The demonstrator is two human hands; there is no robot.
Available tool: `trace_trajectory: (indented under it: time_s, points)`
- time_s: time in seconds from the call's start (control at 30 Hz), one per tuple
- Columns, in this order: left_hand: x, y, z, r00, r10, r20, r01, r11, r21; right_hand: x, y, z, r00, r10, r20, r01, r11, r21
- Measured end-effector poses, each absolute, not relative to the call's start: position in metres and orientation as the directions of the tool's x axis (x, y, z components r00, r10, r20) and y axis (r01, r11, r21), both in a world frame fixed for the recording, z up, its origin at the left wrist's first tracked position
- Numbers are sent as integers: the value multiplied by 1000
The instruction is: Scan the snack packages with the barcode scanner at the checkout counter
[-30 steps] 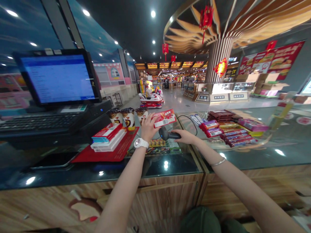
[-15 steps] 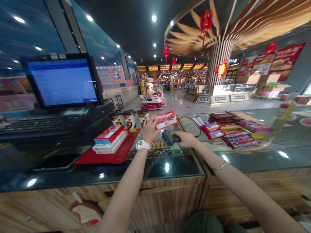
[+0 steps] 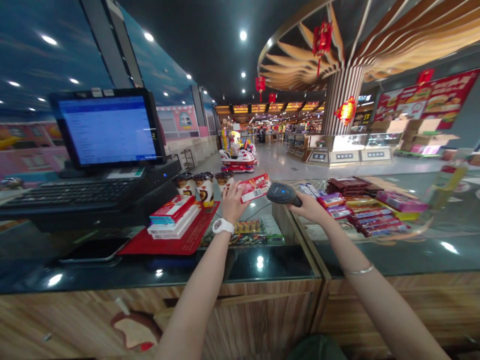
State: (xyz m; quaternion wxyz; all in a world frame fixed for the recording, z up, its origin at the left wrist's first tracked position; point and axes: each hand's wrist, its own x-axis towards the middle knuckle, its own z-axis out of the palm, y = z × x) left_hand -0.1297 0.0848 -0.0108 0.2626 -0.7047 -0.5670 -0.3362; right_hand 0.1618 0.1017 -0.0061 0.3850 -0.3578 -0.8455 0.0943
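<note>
My left hand, with a white watch at the wrist, is closed on a red and white box with its barcode facing me. Just right of the box, my right hand grips the handle of a black barcode scanner, whose head is near the box's right end. Left of my left hand, several lidded cups stand on the counter. A stack of red, blue and white boxes lies on a red mat.
A monitor and black keyboard occupy the left side, with a dark tablet below them. Packaged snacks lie on the glass counter at right. A clear bottle stands farther right.
The scanner has been raised and moved right, and its head now sits beside the box's right end. My left hand still holds the box. The camera view has shifted slightly.
</note>
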Motion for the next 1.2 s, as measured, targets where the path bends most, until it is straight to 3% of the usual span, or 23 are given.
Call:
trace_trajectory:
  time_s: [0.97, 1.2]
  points:
    - [-128, 85, -12, 145, 627, 765, 969, -246, 18, 163, 107, -18, -457, 708, 539, 615, 689, -384]
    - [-128, 88, -11, 141, 642, 754, 976, -218, 2, 156, 98, -14, -498, 749, 437, 671, 652, -352]
